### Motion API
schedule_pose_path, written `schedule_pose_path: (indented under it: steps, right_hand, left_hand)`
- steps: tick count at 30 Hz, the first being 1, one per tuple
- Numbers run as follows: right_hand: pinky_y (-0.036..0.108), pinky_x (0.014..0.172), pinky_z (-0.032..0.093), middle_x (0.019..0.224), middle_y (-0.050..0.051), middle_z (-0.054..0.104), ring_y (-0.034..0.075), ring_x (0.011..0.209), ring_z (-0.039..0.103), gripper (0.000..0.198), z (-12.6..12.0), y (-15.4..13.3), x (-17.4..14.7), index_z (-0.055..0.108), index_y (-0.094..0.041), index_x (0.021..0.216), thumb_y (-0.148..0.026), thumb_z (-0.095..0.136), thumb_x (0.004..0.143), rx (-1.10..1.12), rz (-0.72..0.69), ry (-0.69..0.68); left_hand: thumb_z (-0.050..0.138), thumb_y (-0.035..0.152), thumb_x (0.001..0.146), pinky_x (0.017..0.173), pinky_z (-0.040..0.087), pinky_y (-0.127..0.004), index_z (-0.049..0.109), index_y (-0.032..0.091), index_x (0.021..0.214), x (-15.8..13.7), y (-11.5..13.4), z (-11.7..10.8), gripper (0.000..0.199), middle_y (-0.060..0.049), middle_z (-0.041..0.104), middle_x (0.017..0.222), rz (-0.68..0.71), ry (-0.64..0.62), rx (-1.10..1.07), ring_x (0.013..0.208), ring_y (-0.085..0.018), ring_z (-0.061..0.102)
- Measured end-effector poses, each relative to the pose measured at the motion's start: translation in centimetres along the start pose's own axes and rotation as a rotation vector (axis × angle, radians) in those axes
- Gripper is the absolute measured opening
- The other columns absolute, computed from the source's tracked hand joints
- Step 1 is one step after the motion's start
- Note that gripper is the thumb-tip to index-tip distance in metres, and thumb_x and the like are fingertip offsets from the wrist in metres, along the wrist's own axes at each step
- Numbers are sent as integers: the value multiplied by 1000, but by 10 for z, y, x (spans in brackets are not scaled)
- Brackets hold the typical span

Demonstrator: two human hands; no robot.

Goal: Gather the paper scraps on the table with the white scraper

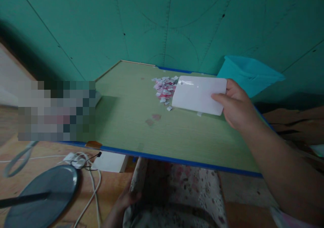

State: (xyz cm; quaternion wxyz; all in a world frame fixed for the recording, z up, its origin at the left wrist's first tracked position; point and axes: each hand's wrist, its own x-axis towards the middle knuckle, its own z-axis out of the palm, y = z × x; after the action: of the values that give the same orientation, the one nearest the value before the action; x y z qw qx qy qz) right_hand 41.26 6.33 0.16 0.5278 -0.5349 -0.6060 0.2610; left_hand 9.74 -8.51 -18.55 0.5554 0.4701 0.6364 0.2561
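My right hand (235,105) grips a flat white card (198,93) by its right end and holds it low over the green tabletop (131,120). The card's left edge touches a heap of small pink and white paper scraps (165,88) at the far middle of the table. A couple of loose scraps lie beside the card's near edge. My left hand (126,197) is down below the table's front edge, resting against floral cloth on my lap (182,187); its fingers are mostly hidden.
A teal plastic bin (249,73) stands at the table's far right corner against the green wall. On the left, the image is blurred out. Below the table on the left lie a round dark lamp base (43,194), white cables (93,187) and a white box (110,162).
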Motion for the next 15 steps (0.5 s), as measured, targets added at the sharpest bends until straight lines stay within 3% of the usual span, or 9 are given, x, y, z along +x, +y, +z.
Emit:
schedule_pose_path:
  steps: [3, 8, 15]
  right_hand:
    - [37, 75, 48, 95, -1, 60, 20, 90, 56, 23, 4, -3, -3, 49, -28, 90, -19, 52, 69, -27, -7, -48]
    - [36, 66, 48, 86, -1, 61, 20, 80, 58, 22, 5, -8, -6, 51, -27, 87, -18, 52, 66, -19, 64, -111]
    - [35, 71, 47, 93, 0, 61, 20, 86, 57, 24, 5, -11, -5, 50, -27, 88, -20, 54, 66, -44, 24, -25]
  left_hand:
    - [58, 36, 52, 88, 42, -41, 53, 26, 45, -1, 1, 0, 13, 0, 54, 41, -7, -4, 3, 82, -28, 61]
    - [55, 32, 53, 85, 44, -41, 52, 27, 42, -3, 2, 0, 12, 0, 54, 40, -18, -23, 8, 76, -27, 62]
    - [59, 38, 50, 91, 39, -43, 53, 27, 40, -1, 5, 0, 16, -1, 55, 38, -2, -21, 6, 84, -30, 61]
